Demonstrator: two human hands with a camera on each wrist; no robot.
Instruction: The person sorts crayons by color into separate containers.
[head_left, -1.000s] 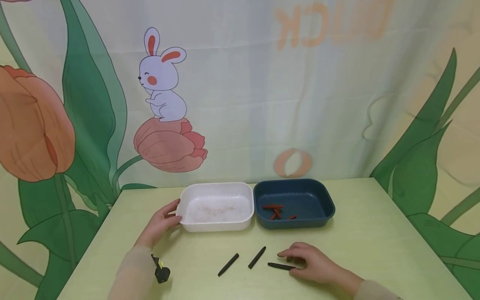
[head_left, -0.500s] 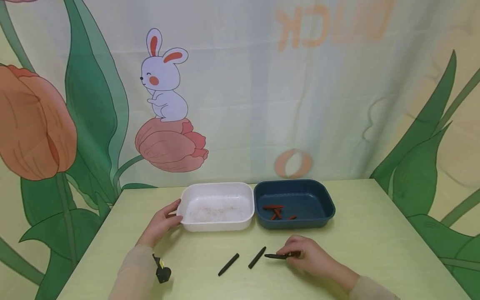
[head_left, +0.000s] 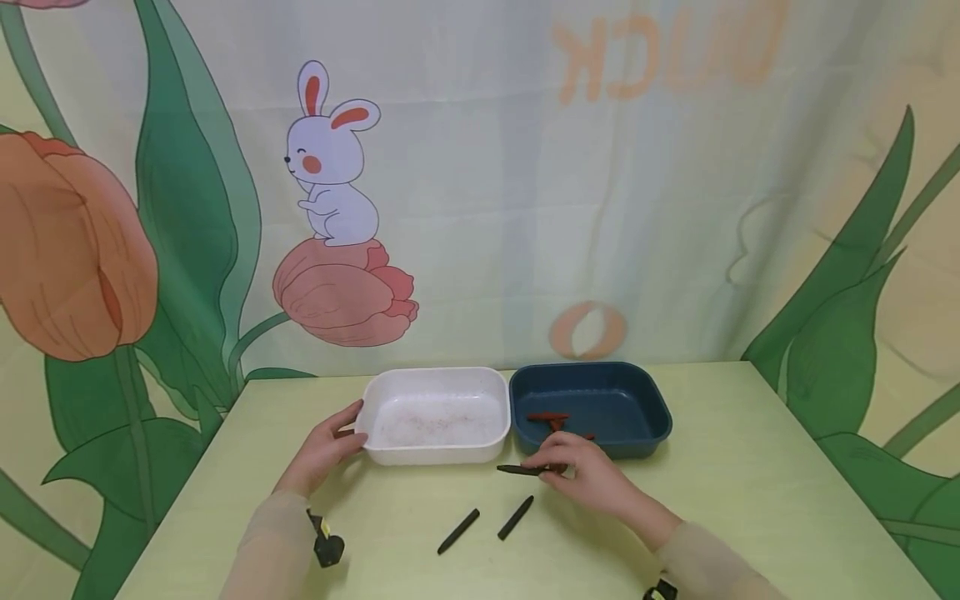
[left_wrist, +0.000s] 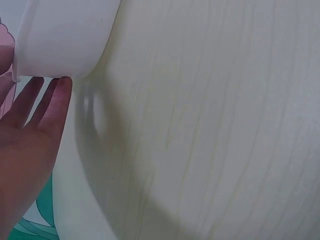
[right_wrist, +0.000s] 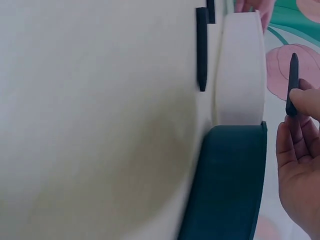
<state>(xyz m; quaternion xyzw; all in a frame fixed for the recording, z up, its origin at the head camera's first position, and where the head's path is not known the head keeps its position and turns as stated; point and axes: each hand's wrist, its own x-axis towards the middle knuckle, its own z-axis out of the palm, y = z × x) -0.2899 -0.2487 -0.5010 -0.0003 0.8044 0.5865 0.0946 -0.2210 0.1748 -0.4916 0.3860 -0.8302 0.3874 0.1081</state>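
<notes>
My right hand (head_left: 581, 475) pinches a black crayon (head_left: 517, 470) between thumb and fingers, just in front of the blue tray (head_left: 652, 437). In the right wrist view the crayon (right_wrist: 293, 82) points up, its lower end at the thumb. Several reddish-brown crayons (head_left: 547, 417) lie in the blue tray, partly hidden by my hand. My left hand (head_left: 322, 454) holds the left end of the white tray (head_left: 435, 455); in the left wrist view its fingers (left_wrist: 57, 105) touch the outer wall under the rim. Two more black crayons, one left (head_left: 458, 532) and one right (head_left: 516, 517), lie on the table.
The two trays stand side by side near the back edge of the pale table (head_left: 390, 575). Behind them hangs a printed curtain (head_left: 465, 208) with a rabbit and tulips. A black wrist device (head_left: 327, 547) shows at the left sleeve.
My right hand has picked the black crayon up off the table and carried it forward and left to the blue tray's front. The left hand stays at the white tray.
</notes>
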